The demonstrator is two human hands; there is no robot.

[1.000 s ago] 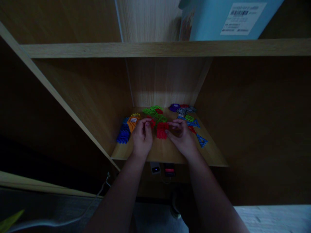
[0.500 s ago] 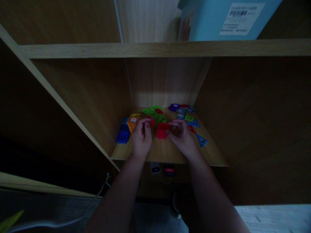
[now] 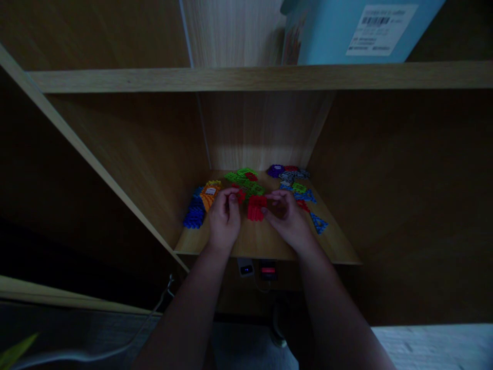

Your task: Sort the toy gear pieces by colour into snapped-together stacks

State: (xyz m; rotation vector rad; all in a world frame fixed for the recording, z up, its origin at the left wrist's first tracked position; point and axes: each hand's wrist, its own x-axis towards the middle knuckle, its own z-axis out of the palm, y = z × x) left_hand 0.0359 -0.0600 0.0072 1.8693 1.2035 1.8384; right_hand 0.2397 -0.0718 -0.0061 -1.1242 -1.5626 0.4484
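On the low wooden shelf (image 3: 258, 246), my left hand (image 3: 224, 218) is closed in a pinch, with a small red plastic piece (image 3: 241, 196) at its fingertips. My right hand (image 3: 288, 217) grips the right edge of a stack of red plastic pieces (image 3: 255, 208), thumb in front and index finger behind. Just beyond both hands lies a loose pile of green pieces (image 3: 248, 182) with a red one on it. Orange pieces (image 3: 210, 194) and blue pieces (image 3: 194, 213) lie left of my left hand. Right of my right hand is a blue triangular piece (image 3: 318, 223).
Purple pieces (image 3: 276, 170) and grey pieces (image 3: 295, 176) lie at the back right. An upper shelf board (image 3: 246, 79) runs across above, carrying a light blue box (image 3: 327, 36) with a label. Below the shelf edge are small devices (image 3: 268, 270) and a cable.
Both hands and the pieces stay practically in place. Only a very slight shift of the whole view shows.
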